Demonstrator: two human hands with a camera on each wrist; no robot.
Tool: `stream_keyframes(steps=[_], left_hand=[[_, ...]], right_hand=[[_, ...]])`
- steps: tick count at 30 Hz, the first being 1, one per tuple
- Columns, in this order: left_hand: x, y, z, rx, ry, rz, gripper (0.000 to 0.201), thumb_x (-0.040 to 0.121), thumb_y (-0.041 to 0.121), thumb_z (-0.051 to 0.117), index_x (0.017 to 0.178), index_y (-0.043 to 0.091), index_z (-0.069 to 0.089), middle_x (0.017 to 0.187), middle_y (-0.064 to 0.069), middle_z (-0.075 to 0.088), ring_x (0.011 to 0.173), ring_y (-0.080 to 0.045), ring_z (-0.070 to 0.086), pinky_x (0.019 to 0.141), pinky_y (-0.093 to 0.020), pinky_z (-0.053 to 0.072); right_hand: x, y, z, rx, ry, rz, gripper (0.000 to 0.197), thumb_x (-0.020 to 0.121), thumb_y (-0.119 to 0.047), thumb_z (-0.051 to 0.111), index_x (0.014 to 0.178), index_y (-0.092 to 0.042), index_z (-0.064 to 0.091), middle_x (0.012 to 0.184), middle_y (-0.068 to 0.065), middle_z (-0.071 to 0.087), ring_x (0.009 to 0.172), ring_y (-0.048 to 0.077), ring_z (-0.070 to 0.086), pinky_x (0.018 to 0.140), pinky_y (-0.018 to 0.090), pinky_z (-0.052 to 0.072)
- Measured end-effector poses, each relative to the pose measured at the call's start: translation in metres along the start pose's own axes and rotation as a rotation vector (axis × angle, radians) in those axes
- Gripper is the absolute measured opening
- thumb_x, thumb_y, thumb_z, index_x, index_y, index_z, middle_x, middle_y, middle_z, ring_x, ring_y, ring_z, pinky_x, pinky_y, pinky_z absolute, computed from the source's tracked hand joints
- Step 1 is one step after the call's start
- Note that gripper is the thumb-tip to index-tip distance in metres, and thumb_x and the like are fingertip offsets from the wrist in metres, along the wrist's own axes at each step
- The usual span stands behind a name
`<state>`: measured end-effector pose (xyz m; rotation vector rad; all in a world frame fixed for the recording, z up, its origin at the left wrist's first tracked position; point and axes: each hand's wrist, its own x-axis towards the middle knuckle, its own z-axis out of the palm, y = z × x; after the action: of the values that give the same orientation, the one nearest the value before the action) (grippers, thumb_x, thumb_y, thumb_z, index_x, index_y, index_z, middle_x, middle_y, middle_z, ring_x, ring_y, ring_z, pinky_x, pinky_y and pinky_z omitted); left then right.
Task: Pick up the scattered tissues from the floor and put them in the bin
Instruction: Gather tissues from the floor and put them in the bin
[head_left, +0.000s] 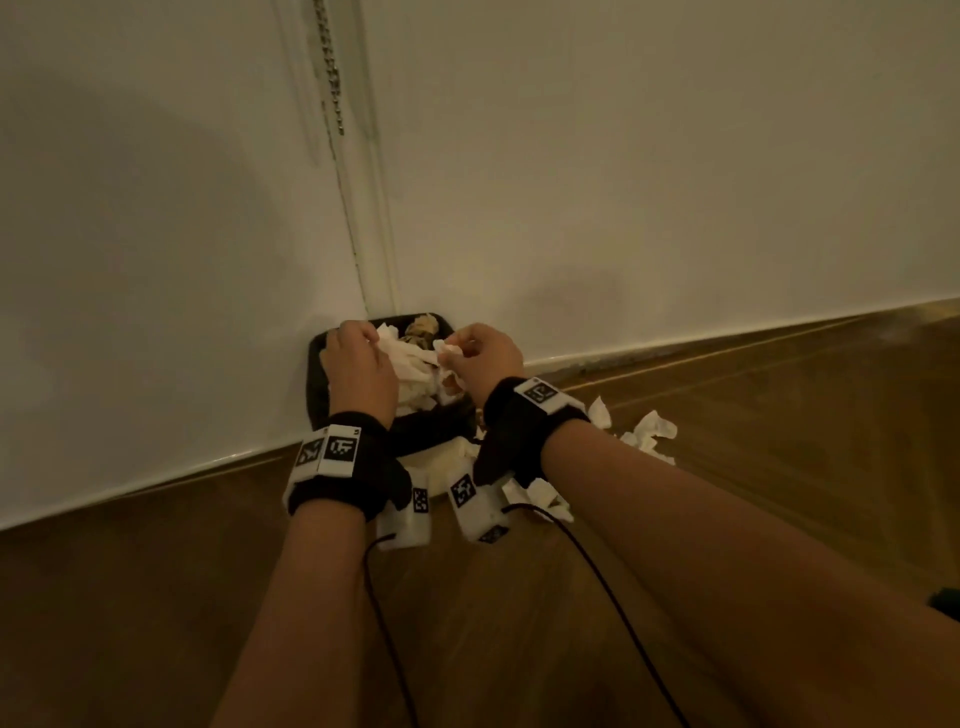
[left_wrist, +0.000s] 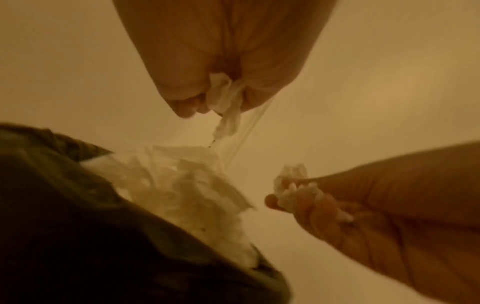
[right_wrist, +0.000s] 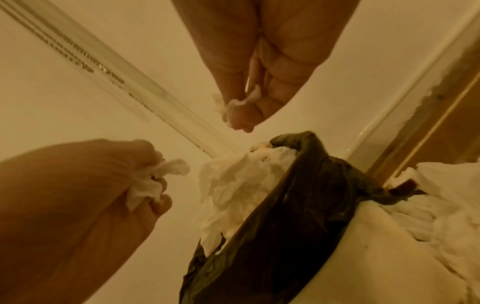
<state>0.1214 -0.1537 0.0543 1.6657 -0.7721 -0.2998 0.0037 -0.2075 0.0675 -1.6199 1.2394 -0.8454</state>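
Fingers of the left hand (head_left: 358, 364) and right hand (head_left: 485, 356) are curled, each pinching a thin, crumpled white tissue scrap (right_wrist: 153, 179) over the black-lined bin (head_left: 317, 384) at 12 o'clock. Soft wads (right_wrist: 233, 185) already heap above its rim, so I judge a released scrap could slide off. More tissues (head_left: 649, 431) lie on the wooden floor (head_left: 727, 519) at 3 o'clock.

Occlusions and cut-offs noted

Bin (head_left: 318, 384) largely hidden behind both hands; floor tissues (head_left: 649, 431) partly covered by right wrist strap; left wrist view blurred; teal object (head_left: 948, 603) cropped at head view's right edge, unidentifiable.
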Motion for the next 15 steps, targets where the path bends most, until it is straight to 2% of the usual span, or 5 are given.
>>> stream_keyframes(steps=[3,5,7,10,15], left_hand=[[0.011,-0.013,-0.003,-0.038,-0.059,-0.140,0.027,0.088,-0.003,0.042,0.112,0.008,0.043,0.116,-0.011,0.035,0.100,-0.021,0.045,0.093,-0.016,0.034],[0.016,-0.019,-0.001,0.030,-0.013,-0.121,0.022,0.085,0.007,0.043,0.103,0.017,0.034,0.101,-0.004,0.040,0.079,-0.014,0.048,0.070,-0.024,0.046],[0.015,-0.025,0.000,0.241,-0.079,-0.104,0.023,0.086,0.012,0.046,0.104,0.020,0.034,0.101,-0.007,0.046,0.074,-0.016,0.051,0.059,-0.028,0.044],[0.016,-0.037,0.002,0.584,-0.262,0.068,0.023,0.089,0.007,0.049,0.111,0.014,0.047,0.125,-0.011,0.042,0.097,-0.027,0.054,0.082,-0.035,0.047],[0.013,-0.040,0.004,0.871,-0.273,0.126,0.011,0.092,0.024,0.049,0.098,0.019,0.057,0.101,-0.009,0.062,0.099,-0.028,0.055,0.088,-0.039,0.037]], right_hand=[[0.010,-0.004,0.020,-0.265,-0.067,-0.096,0.019,0.090,-0.011,0.055,0.100,-0.011,0.071,0.110,0.007,0.067,0.104,0.023,0.060,0.090,0.023,0.044],[0.009,-0.004,0.030,-0.411,-0.150,-0.177,0.027,0.093,-0.010,0.048,0.114,-0.005,0.065,0.105,0.010,0.061,0.110,0.026,0.055,0.088,0.020,0.039],[0.003,0.003,0.041,-0.617,-0.273,-0.261,0.031,0.095,-0.013,0.044,0.123,-0.005,0.056,0.113,0.016,0.052,0.113,0.032,0.051,0.091,0.028,0.040],[-0.005,0.018,0.049,-0.856,-0.388,-0.300,0.033,0.096,-0.020,0.040,0.124,-0.006,0.049,0.130,0.018,0.042,0.102,0.035,0.050,0.084,0.038,0.044],[0.000,0.030,0.045,-1.085,-0.470,-0.424,0.048,0.097,-0.038,0.025,0.123,-0.010,0.055,0.123,0.013,0.055,0.115,0.029,0.048,0.100,0.042,0.031]])
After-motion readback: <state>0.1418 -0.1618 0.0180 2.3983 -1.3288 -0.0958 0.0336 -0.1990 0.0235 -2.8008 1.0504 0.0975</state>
